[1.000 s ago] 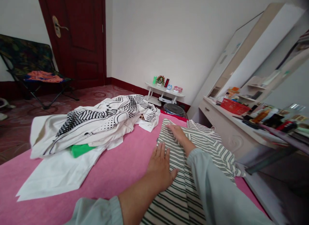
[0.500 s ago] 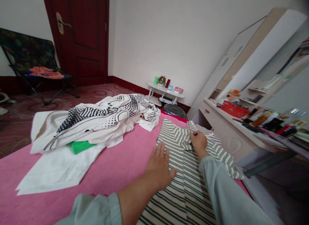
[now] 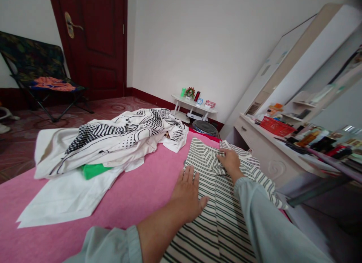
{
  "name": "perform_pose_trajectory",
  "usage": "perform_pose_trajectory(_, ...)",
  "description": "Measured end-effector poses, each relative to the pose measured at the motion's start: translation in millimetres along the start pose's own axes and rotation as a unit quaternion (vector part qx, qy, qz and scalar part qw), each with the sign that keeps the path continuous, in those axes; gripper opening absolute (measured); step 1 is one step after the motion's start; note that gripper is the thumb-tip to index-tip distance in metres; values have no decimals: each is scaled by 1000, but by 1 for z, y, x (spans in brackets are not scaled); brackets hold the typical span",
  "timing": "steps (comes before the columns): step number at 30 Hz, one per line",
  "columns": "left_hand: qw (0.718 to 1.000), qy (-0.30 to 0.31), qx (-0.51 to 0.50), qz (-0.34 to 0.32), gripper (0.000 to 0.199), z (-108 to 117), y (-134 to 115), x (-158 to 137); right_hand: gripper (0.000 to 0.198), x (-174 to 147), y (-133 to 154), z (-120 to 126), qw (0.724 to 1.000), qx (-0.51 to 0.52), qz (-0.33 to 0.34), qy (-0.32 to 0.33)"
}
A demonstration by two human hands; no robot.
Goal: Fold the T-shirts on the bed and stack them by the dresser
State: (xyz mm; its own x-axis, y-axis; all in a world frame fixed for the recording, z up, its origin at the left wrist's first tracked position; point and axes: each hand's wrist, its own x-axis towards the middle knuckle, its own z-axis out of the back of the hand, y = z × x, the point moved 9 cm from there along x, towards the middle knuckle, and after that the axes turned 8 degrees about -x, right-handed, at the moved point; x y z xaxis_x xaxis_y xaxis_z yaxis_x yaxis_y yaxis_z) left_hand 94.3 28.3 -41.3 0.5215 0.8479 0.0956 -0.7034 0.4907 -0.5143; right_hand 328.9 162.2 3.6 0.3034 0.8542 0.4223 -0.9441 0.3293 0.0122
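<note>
A cream shirt with dark stripes [image 3: 206,214] lies partly folded on the pink bed cover [image 3: 158,176], one side turned over onto itself. My left hand [image 3: 188,197] rests flat on its left edge, fingers stretched out. With fingers closed, my right hand [image 3: 230,163] pinches the folded-over sleeve near the top. The other part of the striped shirt spreads out to the right, beyond my right forearm. What lies under my palms is hidden.
To the left is a heap of white clothes with black patterns [image 3: 121,135], with a green piece [image 3: 94,171] among them. A dressing table [image 3: 260,146] with a red basket [image 3: 275,125] stands at the right. A folding chair [image 3: 34,67] is by the dark red door [image 3: 98,37].
My right hand has shifted slightly left, drawing the pinched sleeve with it and bunching the cloth. My left hand stays in place on the shirt.
</note>
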Motion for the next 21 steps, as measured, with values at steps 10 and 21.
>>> perform_pose_trajectory(10,1000,12,-3,5,82,2,-1,0,19,10,50,-26,997,-4,60,44)
perform_pose_trajectory(21,1000,-7,-9,-6,83,0,1,1,35,12,1,-15,996,75,-35,21)
